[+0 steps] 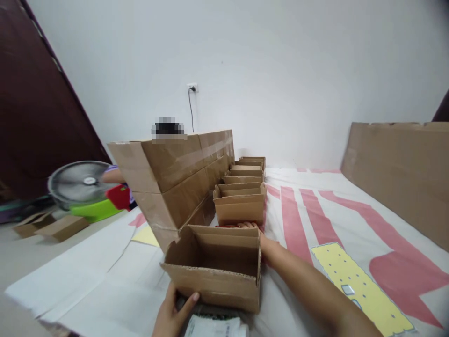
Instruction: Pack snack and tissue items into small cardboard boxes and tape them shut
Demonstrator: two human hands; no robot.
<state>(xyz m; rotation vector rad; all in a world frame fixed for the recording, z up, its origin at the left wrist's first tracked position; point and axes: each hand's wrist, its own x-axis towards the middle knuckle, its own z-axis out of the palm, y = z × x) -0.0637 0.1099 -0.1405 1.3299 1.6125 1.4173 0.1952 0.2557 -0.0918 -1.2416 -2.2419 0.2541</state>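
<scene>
An open-topped cardboard box (213,283) stands on the bed sheet right in front of me, its inside bare. My left hand (171,313) is at its near lower left corner, the thumb pressed on the front face and the other fingers partly hidden. Around the far right side reaches my right hand (249,226); its bent fingers show just behind the box, the palm hidden by it. Something red (226,226) lies beside those fingers, mostly covered. Below the box, near my left hand, is a white printed packet (215,326).
Several open boxes (240,203) run in a row toward the wall. Stacked closed cartons (182,182) rise along their left. Behind these is another person, with an arm (112,175) showing. A large cardboard panel (400,173) stands right; a fan (82,182) and flattened boxes (61,228) are left.
</scene>
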